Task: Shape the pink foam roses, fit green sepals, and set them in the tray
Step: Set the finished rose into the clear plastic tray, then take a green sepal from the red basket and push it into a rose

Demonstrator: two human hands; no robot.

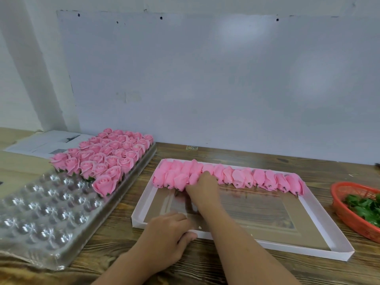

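Right hand (pixel 202 187) pinches a rosebud (pixel 194 178) in the box (pixel 320 210); left hand (pixel 170 231) grips its rim — no legible writing.

left hand (pixel 166 233): low, fingers curled, thumb out | right hand (pixel 203 188): arm stretched forward, fingers bent down

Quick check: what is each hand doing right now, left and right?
Left hand: grips the near edge of the shallow white box, steadying it.
Right hand: at the pink rose buds in the box; whether its grip has closed on one cannot be told.
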